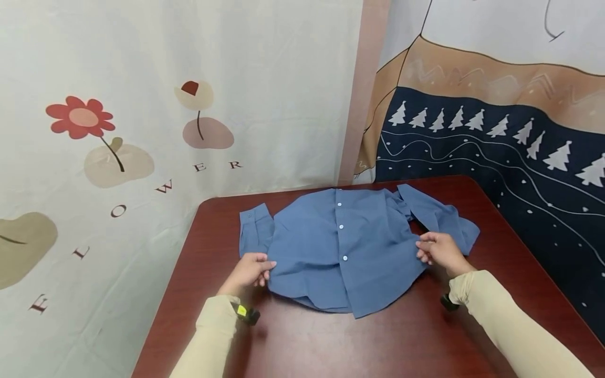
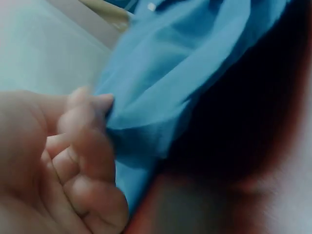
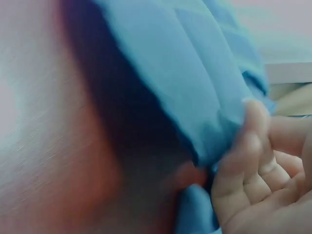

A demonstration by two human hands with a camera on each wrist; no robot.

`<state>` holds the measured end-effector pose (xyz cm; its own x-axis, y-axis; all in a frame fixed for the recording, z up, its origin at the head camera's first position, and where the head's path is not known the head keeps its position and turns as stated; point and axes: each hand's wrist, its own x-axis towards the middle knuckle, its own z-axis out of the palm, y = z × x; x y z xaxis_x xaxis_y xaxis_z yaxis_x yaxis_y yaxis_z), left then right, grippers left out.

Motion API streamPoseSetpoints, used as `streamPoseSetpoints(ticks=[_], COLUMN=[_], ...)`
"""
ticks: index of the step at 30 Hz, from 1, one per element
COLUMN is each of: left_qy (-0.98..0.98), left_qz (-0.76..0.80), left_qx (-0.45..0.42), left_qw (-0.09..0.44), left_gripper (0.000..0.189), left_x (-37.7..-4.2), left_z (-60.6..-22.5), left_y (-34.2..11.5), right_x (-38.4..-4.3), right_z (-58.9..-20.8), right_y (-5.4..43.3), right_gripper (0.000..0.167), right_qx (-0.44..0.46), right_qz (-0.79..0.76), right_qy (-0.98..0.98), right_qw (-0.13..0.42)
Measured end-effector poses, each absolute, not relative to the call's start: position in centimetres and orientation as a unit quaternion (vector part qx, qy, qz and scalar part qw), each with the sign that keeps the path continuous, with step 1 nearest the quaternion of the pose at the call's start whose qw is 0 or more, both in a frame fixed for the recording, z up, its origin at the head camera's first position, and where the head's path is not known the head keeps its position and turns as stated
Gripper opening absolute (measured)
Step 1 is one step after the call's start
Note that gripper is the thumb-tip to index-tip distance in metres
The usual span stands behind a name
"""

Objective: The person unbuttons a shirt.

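A blue button-up shirt (image 1: 307,241) is spread front side up on the table, its hem toward me and white buttons down the middle. My left hand (image 1: 249,270) pinches the shirt's left side edge near the hem between thumb and fingers. On the opposite side edge, my right hand (image 1: 438,251) pinches the cloth the same way. In the left wrist view the shirt (image 2: 161,73) hangs in a fold from the left fingertips. The right wrist view shows the hem sloping down to the right hand (image 3: 263,170), with dark shadow beneath the cloth.
The reddish-brown table (image 1: 198,325) ends at a rounded back edge. A pale curtain (image 1: 283,105) with flowers stands behind and left; a dark tree-patterned cloth (image 1: 472,142) hangs at right. One cuffed sleeve (image 1: 255,228) lies at left, another sleeve (image 1: 439,210) folds out at right.
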<state>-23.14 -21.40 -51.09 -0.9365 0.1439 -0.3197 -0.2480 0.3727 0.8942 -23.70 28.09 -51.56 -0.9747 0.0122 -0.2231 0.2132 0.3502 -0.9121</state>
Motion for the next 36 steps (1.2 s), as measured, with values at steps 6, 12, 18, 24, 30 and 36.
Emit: streamPoseSetpoints(ticks=[6, 12, 18, 24, 30, 36], left_qy=[0.754, 0.652, 0.635, 0.771, 0.817, 0.802], left_qz=[0.643, 0.755, 0.764, 0.6, 0.548, 0.551], left_qx=[-0.008, 0.048, 0.026, -0.008, -0.074, -0.101], left_qw=[0.132, 0.055, 0.108, 0.214, 0.162, 0.206], left_gripper=[0.019, 0.02, 0.023, 0.021, 0.021, 0.05], left_x=[-23.5, -23.4, -21.0, -19.4, -19.9, -20.6], left_z=[-46.8, -47.9, -51.4, -53.8, -53.5, -53.4], left_y=[-20.6, -21.2, -22.7, -23.6, -22.7, -21.4], right_x=[-24.2, -23.8, -22.4, -21.3, -21.5, -21.9], right_z=[-49.1, -48.1, -51.3, -54.1, -53.4, -53.1], right_y=[27.5, 27.3, 28.8, 29.5, 29.0, 27.7], right_gripper=[0.015, 0.015, 0.017, 0.015, 0.027, 0.035], right_qx=[0.008, -0.097, -0.072, 0.032, 0.025, 0.043], right_qz=[-0.7, -0.835, -0.775, -0.595, -0.414, -0.453], right_qy=[0.711, 0.542, 0.623, 0.788, 0.906, 0.878], right_qw=[0.065, 0.029, 0.078, 0.152, 0.085, 0.146])
